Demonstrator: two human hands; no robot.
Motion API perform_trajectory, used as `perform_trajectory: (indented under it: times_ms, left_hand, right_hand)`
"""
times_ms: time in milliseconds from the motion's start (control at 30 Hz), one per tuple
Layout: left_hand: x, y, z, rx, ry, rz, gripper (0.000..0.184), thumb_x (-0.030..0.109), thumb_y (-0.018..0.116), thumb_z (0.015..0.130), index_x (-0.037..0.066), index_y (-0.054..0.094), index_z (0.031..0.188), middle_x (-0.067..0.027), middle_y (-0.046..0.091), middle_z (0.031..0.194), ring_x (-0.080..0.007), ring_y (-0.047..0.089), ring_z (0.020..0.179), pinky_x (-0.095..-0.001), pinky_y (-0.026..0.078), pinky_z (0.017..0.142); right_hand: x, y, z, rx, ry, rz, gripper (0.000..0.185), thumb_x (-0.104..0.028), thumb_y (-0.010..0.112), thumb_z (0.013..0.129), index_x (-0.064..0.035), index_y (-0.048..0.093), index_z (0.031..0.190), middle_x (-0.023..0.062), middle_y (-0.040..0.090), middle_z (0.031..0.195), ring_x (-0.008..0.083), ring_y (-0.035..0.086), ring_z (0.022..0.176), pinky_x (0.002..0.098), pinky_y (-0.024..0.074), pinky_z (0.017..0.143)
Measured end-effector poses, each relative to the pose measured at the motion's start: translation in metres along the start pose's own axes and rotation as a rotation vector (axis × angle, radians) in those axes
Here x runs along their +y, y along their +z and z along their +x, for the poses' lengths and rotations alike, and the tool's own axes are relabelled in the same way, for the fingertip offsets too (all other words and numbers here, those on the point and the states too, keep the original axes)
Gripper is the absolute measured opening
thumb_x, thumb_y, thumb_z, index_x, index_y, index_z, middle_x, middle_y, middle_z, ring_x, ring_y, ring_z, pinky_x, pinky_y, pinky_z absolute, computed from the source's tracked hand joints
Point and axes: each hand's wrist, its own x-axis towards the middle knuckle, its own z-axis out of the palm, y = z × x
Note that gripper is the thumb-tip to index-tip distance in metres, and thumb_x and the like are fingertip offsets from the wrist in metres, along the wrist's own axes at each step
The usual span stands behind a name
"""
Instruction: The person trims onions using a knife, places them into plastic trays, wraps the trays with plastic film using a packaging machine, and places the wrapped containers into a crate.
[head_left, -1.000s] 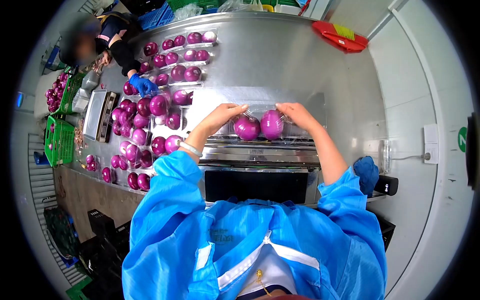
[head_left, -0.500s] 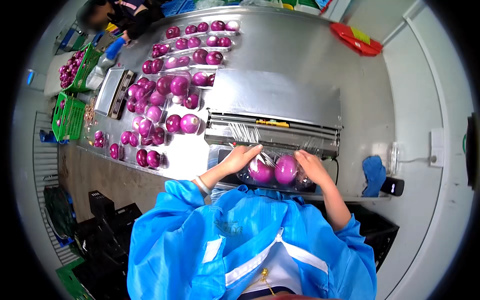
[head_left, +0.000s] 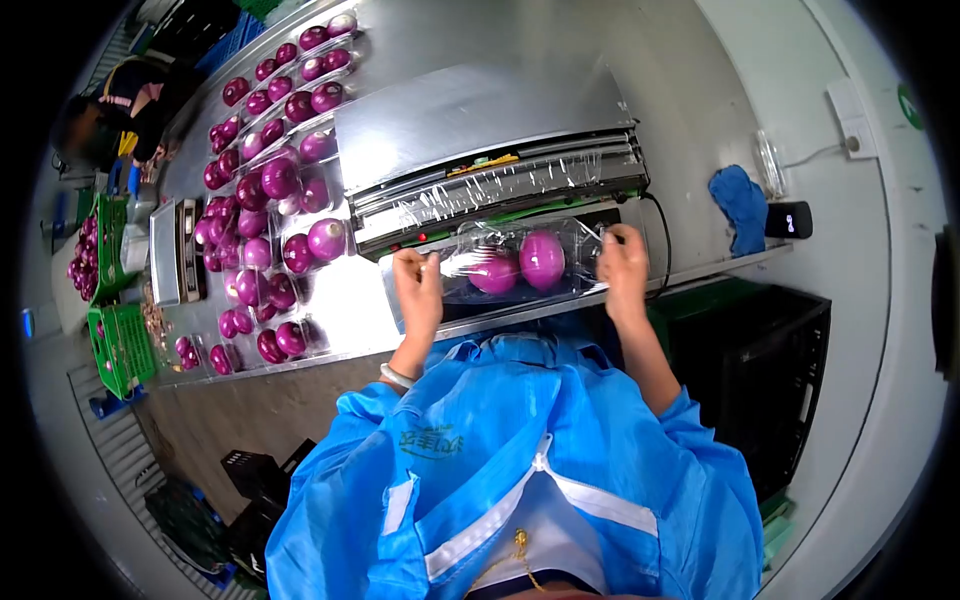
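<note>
Two large purple onions [head_left: 540, 262] sit side by side in a clear plastic tray [head_left: 578, 254], in front of the wrapping machine [head_left: 500, 180]. Clear plastic film [head_left: 462, 268] lies over the tray and stretches out to both sides. At the film's left end, my left hand [head_left: 418, 285] is closed in a pinch on it. My right hand [head_left: 622, 262] grips the film's other end, fingers pressed together beside the tray's right side. More film with white glare lies along the machine's rollers.
Several trays of purple onions [head_left: 325, 240] stand in rows on the steel table at left. Beyond them are a scale [head_left: 175, 252] and green crates [head_left: 122, 345]. A blue cloth [head_left: 738, 205] and a black device [head_left: 790, 220] lie right. Another person [head_left: 130, 105] stands far left.
My hands have moved apart from above the onions to either side of the tray, drawing the film outward. The whole view has turned and shifted.
</note>
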Motion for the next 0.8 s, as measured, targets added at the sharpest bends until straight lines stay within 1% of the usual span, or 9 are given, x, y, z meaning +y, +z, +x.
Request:
perform_trajectory:
  times_ms: [200, 267, 400, 500, 600, 700, 733, 767, 800]
  left_hand:
    - [-0.018, -0.006, 0.019, -0.146, 0.190, 0.692, 0.016, 0.004, 0.062, 0.092, 0.007, 0.051, 0.104, -0.0104, 0.055, 0.072, -0.0279, 0.055, 0.056, -0.0361, 0.046, 0.053]
    - [-0.026, 0.012, 0.025, -0.169, 0.557, 0.951, 0.021, 0.006, 0.059, 0.091, 0.010, 0.055, 0.111, -0.0108, 0.062, 0.082, -0.0332, 0.062, 0.066, -0.0401, 0.052, 0.059]
    - [-0.032, 0.061, 0.048, -0.355, 0.864, 1.049, 0.042, 0.007, 0.057, 0.085, 0.015, 0.055, 0.126, -0.0076, 0.065, 0.093, -0.0285, 0.066, 0.067, -0.0389, 0.054, 0.058]
    - [-0.034, 0.087, 0.037, -0.568, 0.765, 0.989, 0.046, 0.008, 0.061, 0.087, 0.016, 0.054, 0.132, -0.0105, 0.066, 0.093, -0.0288, 0.067, 0.073, -0.0412, 0.053, 0.061]
    - [-0.010, 0.105, -0.006, -0.628, 0.495, 0.432, 0.037, 0.012, 0.060, 0.094, 0.011, 0.053, 0.131, -0.0125, 0.064, 0.089, -0.0221, 0.066, 0.078, -0.0318, 0.051, 0.068]
    - [0.009, 0.100, -0.031, -0.974, 0.004, -0.302, 0.032, 0.004, 0.058, 0.094, 0.004, 0.052, 0.125, 0.0015, 0.057, 0.088, -0.0087, 0.056, 0.082, -0.0245, 0.046, 0.070]
    - [0.024, 0.107, -0.049, -0.956, -0.297, -0.451, 0.029, 0.002, 0.059, 0.091, 0.003, 0.052, 0.119, 0.0006, 0.055, 0.085, -0.0056, 0.051, 0.075, -0.0233, 0.044, 0.066]
    - [0.047, 0.104, -0.062, -1.020, -0.334, -0.384, 0.026, 0.003, 0.060, 0.091, 0.003, 0.052, 0.117, -0.0007, 0.054, 0.083, -0.0073, 0.049, 0.072, -0.0242, 0.042, 0.065]
    - [0.069, 0.108, -0.067, -1.081, -0.354, -0.317, 0.024, 0.003, 0.060, 0.091, 0.004, 0.052, 0.114, -0.0019, 0.054, 0.082, -0.0091, 0.048, 0.069, -0.0251, 0.041, 0.063]
  right_hand:
    - [0.042, -0.055, -0.051, 0.403, -0.292, -0.354, 0.016, -0.009, 0.056, 0.100, -0.0030, 0.052, 0.114, -0.0009, 0.054, 0.069, 0.0041, 0.044, 0.060, 0.0237, 0.0371, 0.053]
    - [0.088, -0.062, -0.052, 0.498, -0.326, -0.427, 0.016, -0.009, 0.053, 0.102, -0.0027, 0.051, 0.116, 0.0026, 0.059, 0.074, 0.0110, 0.054, 0.067, 0.0288, 0.0464, 0.062]
    - [0.131, -0.013, -0.042, 0.650, -0.264, -0.423, 0.022, -0.011, 0.054, 0.101, -0.0040, 0.046, 0.120, 0.0049, 0.059, 0.094, 0.0111, 0.052, 0.082, 0.0267, 0.0451, 0.073]
    - [0.143, -0.007, -0.042, 0.555, -0.254, 0.187, 0.022, -0.029, 0.049, 0.103, -0.0100, 0.052, 0.114, 0.0065, 0.059, 0.098, 0.0163, 0.058, 0.084, 0.0326, 0.0515, 0.079]
    - [0.123, -0.022, -0.082, 0.137, -0.372, -0.022, 0.029, -0.027, 0.048, 0.101, -0.0053, 0.059, 0.117, 0.0087, 0.065, 0.106, 0.0189, 0.064, 0.094, 0.0343, 0.0551, 0.085]
    - [0.058, -0.034, -0.113, -0.357, -0.154, -0.078, 0.029, -0.017, 0.057, 0.096, 0.0029, 0.065, 0.115, 0.0123, 0.069, 0.106, 0.0207, 0.067, 0.097, 0.0334, 0.0550, 0.086]
    - [0.041, -0.026, -0.138, -0.362, 0.091, 0.319, 0.028, -0.020, 0.060, 0.094, 0.0031, 0.068, 0.108, 0.0103, 0.070, 0.100, 0.0187, 0.067, 0.092, 0.0317, 0.0525, 0.083]
    - [-0.022, -0.021, -0.141, -0.613, -0.300, 0.066, 0.031, -0.026, 0.060, 0.095, 0.0026, 0.069, 0.103, 0.0089, 0.070, 0.095, 0.0168, 0.065, 0.088, 0.0310, 0.0498, 0.078]
    - [0.009, -0.030, -0.134, -0.754, -0.084, 0.032, 0.034, -0.030, 0.060, 0.096, 0.0021, 0.070, 0.101, 0.0086, 0.070, 0.093, 0.0157, 0.064, 0.086, 0.0325, 0.0474, 0.073]
